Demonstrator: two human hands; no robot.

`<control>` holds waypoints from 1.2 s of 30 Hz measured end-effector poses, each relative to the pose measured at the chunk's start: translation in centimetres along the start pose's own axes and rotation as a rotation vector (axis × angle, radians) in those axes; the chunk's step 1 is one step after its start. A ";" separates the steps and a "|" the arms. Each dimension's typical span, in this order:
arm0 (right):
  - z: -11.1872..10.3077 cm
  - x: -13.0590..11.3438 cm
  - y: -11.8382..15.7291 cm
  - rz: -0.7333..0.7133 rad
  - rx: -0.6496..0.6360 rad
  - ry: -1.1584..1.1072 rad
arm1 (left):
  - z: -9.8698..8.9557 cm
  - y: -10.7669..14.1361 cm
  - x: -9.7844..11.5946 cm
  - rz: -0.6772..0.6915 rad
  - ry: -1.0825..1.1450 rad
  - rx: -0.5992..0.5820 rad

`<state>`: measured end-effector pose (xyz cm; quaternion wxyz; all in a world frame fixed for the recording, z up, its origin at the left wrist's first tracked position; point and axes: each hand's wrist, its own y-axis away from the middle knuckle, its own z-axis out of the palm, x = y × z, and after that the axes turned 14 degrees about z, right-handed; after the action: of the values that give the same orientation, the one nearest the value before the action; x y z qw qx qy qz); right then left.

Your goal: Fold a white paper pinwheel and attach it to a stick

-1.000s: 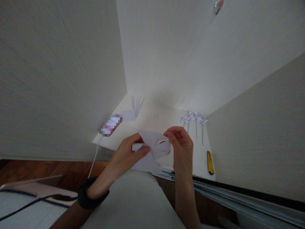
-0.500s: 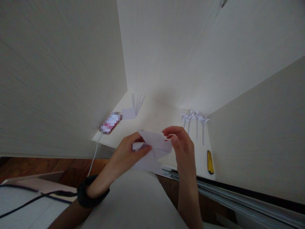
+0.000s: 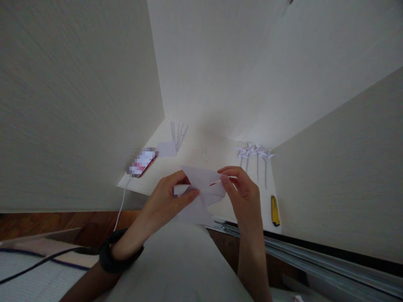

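Ok, back to pinching the white paper with right hand fingers, still pinching left hand too, over the desk's front edge, with room before the pinwheels.

Pale, faintly streaked walls fill the upper frame, meeting in corners around a white surface at centre. Brown wooden flooring shows lower left; metal rails cross the lower right. Light is dim.

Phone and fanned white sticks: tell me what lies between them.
In the head view, a small white sheet lies between the phone and the fanned white sticks.
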<state>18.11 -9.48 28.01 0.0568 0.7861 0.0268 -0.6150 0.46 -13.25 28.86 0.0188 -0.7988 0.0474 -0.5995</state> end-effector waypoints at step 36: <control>0.8 -0.1 0.2 0.201 -0.142 0.126 | -1.0 -1.8 -2.3 -0.031 0.326 -0.292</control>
<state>17.31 -9.75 27.93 0.1717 0.8158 -0.0053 -0.5522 -1.04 -11.22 27.07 -0.1140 -0.6863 0.1237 -0.7076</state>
